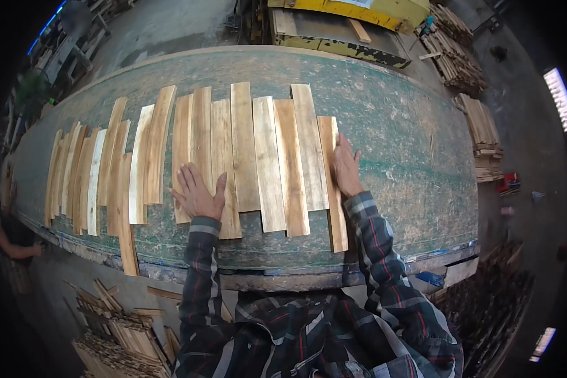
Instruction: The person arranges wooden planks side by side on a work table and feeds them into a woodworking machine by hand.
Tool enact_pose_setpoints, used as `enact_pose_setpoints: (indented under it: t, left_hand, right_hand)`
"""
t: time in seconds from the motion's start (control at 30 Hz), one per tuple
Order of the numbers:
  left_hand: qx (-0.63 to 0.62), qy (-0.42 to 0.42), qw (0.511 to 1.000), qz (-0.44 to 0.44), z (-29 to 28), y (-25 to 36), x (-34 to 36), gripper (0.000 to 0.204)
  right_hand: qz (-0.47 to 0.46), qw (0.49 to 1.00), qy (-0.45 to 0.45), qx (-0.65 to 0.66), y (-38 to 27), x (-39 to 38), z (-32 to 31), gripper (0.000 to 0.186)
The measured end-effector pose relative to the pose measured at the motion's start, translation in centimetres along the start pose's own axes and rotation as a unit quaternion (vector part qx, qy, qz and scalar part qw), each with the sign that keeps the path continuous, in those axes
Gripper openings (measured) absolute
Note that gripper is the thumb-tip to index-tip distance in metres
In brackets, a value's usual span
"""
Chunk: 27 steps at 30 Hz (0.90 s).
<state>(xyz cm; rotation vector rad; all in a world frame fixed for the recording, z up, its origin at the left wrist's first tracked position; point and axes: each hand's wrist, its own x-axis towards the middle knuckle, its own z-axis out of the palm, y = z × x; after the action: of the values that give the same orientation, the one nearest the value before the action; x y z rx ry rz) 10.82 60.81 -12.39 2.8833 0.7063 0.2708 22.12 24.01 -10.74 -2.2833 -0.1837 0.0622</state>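
Note:
My left hand point(200, 194) lies flat with fingers spread over the lower part of the wooden boards left of centre, touching a narrow light-brown board point(183, 135) and the one beside it. At the right end of the row, my right hand point(346, 167) rests along the outer edge of the last board point(334, 189), fingers stretched out and thumb apart. Between the hands, several boards of uneven length stand side by side, among them a wide board point(244, 145), a pale board point(269, 164) and a brown-streaked board point(292, 167). Their ends are staggered.
More boards point(151, 145) form a row further left on the worn green table point(397, 157); one long board point(128, 246) overhangs its front edge. Wood piles point(123, 334) lie below. A yellow machine point(340, 44) stands beyond the table. Another person's arm point(19, 251) shows at far left.

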Motion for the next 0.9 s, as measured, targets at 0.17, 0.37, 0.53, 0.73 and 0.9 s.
enact_pose_setpoints:
  t: [0.17,0.37,0.53,0.73,0.9]
  left_hand:
    - [0.015,0.001,1.000,0.000,-0.1,5.9,-3.4,0.102]
    - [0.008,-0.015,0.998,0.052,1.4,16.8,-7.3,0.108]
    - [0.000,-0.042,0.995,0.090,2.5,24.4,-8.4,0.106]
    - [0.016,-0.030,0.993,0.115,3.2,27.2,-9.2,0.103]
    - [0.033,-0.053,0.992,0.107,2.8,27.8,-9.4,0.101]
  right_hand:
    - [0.005,0.995,0.028,-0.100,3.4,-10.1,-5.4,0.070]
    - [0.037,0.994,0.027,-0.099,10.3,-17.4,-12.6,0.067]
    - [0.039,0.985,0.093,-0.141,16.4,-12.5,-17.1,0.057]
    - [0.084,0.976,0.117,-0.161,19.2,-5.8,-20.4,0.053]
    - [0.090,0.974,0.108,-0.176,20.8,0.2,-21.9,0.054]
